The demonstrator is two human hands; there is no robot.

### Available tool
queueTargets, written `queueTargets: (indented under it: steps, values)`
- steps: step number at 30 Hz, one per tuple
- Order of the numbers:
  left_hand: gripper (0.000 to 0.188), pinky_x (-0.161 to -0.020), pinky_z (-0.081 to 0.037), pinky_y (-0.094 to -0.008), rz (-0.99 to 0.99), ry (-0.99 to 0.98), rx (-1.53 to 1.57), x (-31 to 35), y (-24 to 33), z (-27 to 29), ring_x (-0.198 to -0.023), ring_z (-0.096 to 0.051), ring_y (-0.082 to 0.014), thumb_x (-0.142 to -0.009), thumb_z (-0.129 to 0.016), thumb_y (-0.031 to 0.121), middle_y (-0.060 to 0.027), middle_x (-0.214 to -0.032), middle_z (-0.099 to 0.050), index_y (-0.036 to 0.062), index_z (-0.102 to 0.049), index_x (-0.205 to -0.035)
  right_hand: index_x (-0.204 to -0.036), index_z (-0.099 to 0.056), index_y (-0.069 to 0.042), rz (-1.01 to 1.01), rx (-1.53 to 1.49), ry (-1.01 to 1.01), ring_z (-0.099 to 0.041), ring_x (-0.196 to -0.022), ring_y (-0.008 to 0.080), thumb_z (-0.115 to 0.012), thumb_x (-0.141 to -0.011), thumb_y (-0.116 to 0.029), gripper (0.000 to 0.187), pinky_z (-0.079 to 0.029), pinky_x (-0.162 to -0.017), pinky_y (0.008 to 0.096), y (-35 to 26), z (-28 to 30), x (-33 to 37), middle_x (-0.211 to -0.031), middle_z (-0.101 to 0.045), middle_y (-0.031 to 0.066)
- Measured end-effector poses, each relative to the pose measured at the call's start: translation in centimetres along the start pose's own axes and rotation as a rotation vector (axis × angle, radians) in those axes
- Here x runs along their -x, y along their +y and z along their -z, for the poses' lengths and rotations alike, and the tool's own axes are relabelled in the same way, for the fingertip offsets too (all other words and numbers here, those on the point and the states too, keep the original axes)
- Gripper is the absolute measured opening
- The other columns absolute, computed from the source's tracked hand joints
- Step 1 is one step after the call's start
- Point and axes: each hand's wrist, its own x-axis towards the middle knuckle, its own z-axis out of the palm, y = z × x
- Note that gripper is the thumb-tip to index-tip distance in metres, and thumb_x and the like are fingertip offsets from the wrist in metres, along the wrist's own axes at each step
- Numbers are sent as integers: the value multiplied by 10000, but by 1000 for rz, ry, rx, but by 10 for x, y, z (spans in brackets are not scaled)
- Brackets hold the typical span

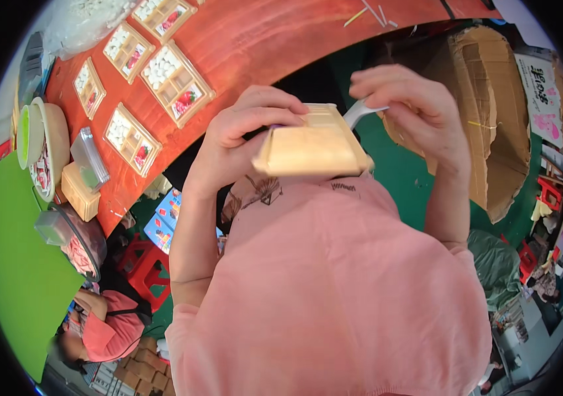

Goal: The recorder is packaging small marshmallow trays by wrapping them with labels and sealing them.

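Observation:
In front of my chest my left hand [245,129] grips a tan plastic compartment tray [311,148], its fingers over the far left edge. The tray is tilted, a little blurred, and its contents are hard to make out. At the tray's right side, my right hand [417,105] is closed on one end of a white strip [364,111], which reaches to the tray's edge. I cannot tell what the strip is made of. Ahead on the left, a filled tray [176,82] holds small white pieces and red ones in separate compartments, with several similar trays around it.
The red table [248,43] curves across the front. A clear bag of white pieces [87,23] lies at its far left, near tubs [57,145] and stacked empty trays [80,191]. A cardboard box [493,119] stands at right. Another person [120,323] sits at lower left.

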Motion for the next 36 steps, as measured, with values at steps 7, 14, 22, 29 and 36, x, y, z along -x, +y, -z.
queueTargets:
  steps: [7,14,22,29,36]
  values:
    - [364,-952,-508,-429,-167,-90,-286,-11,30,-18,-1161,-604,-356,-702,-730,-51,-154,-1216,-639,13,-702,-1059,-933,-721,-77,47,199,-145,-570,-772,203,-710,-759,27,202,-440,-621,293,-37,7,-12,-878,-534,65]
    - [462,-904,-561,-459,-401,147,-397,-14,7,-36,-1067,-664,-404,-673,-779,60,-222,-1123,-665,-82,-650,-1093,-982,-690,-60,58,36,-165,-581,-724,203,-698,-832,20,170,-494,-625,297,-25,-19,-17,-871,-584,54]
    - [404,-877,-576,-442,-371,297,-475,-13,0,-45,-1034,-678,-404,-713,-729,-52,-235,-1101,-674,-82,-658,-1110,-953,-649,-23,-48,-29,-42,-638,-796,192,-674,-873,-11,85,-518,-683,303,-16,-28,-15,-937,-662,68]
    - [227,-590,-513,-214,436,693,106,-43,-8,-53,-720,-614,-49,-873,-741,-10,-62,-916,-698,-27,-692,-1094,-1494,-323,-46,-509,-701,379,-483,-1309,230,-462,-1063,-432,595,-454,-1035,388,24,-65,-46,-1394,-488,97]
    - [334,-603,-525,-202,641,654,425,-107,-28,-27,-765,-639,-64,-920,-697,20,-25,-942,-691,-7,-638,-1248,-1505,-162,-4,-344,-5,379,-414,-1352,257,-787,-786,-157,964,-401,-1086,394,53,-39,-128,-1445,-372,213]
